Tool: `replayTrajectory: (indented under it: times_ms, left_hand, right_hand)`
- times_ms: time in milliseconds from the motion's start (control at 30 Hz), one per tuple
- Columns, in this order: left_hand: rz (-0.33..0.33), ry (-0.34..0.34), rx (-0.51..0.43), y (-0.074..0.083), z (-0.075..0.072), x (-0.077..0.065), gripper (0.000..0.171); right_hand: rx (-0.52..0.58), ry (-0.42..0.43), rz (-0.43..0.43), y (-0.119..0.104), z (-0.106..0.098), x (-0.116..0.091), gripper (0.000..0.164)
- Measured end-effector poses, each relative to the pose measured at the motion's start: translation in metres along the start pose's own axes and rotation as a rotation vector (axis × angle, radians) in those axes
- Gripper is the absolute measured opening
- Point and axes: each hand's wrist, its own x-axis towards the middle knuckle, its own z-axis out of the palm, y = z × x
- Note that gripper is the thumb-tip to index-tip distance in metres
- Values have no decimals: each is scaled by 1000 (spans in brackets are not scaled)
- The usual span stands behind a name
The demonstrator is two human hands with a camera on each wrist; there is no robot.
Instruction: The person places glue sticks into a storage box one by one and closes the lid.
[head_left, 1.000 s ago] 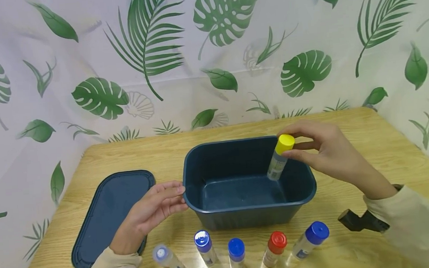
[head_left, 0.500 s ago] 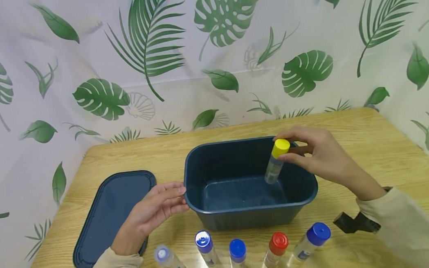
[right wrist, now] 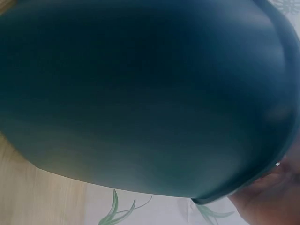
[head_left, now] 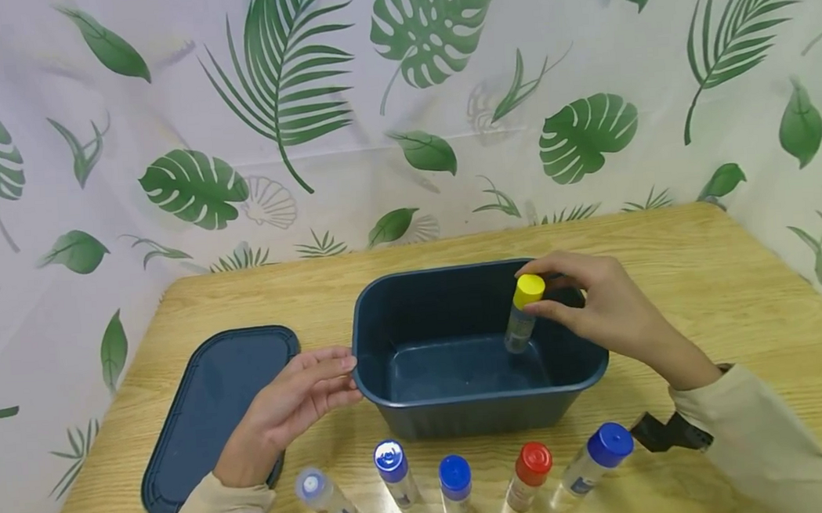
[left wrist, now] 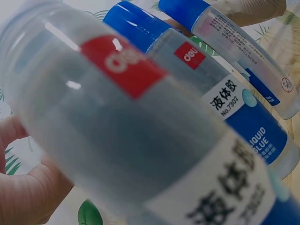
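Observation:
In the head view my right hand (head_left: 593, 296) pinches a yellow-capped glue bottle (head_left: 520, 328) by its cap. The bottle hangs slightly tilted inside the right part of a dark blue plastic bin (head_left: 463, 414); I cannot tell if its base touches the floor. Against the bin's left rim rest the fingertips of my left hand (head_left: 289, 409), its fingers extended and holding nothing. In the right wrist view the bin wall (right wrist: 140, 93) fills most of the picture, with part of the right hand (right wrist: 267, 199) at its rim.
Before the bin stand a clear-capped glue bottle (head_left: 325, 497), blue-capped bottles (head_left: 398, 477) (head_left: 456, 485) (head_left: 596, 458) and a red-capped bottle (head_left: 528, 477). A dark blue lid (head_left: 215, 410) lies on the wooden table (head_left: 694, 270) at left. A leaf-patterned cloth (head_left: 475, 150) hangs behind.
My right hand has moved left and a little lower with the yellow-capped glue bottle, deeper into the bin. The left hand has stayed at the bin's left rim.

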Motion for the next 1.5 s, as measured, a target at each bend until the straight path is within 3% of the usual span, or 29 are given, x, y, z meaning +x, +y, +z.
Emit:
replayTrajectory:
  times_ms: [433, 867, 1267, 1367, 1500]
  left_hand:
    - [24, -11, -6, -2, -2, 0, 22]
    - [5, 19, 9, -1, 0, -1, 19]
    - [1, 16, 3, -1, -1, -1, 20]
    - [-1, 18, 3, -1, -1, -1, 21]
    - [0, 18, 15, 0, -1, -1, 22]
  right_hand:
    - [-49, -46, 42, 4, 12, 2, 36]
    - [-227, -124, 157, -4, 16, 10, 33]
    - [-273, -150, 152, -6, 18, 14, 35]
    - [-249, -136, 162, -7, 15, 12, 35]
    - [-214, -55, 163, -10, 8, 5, 32]
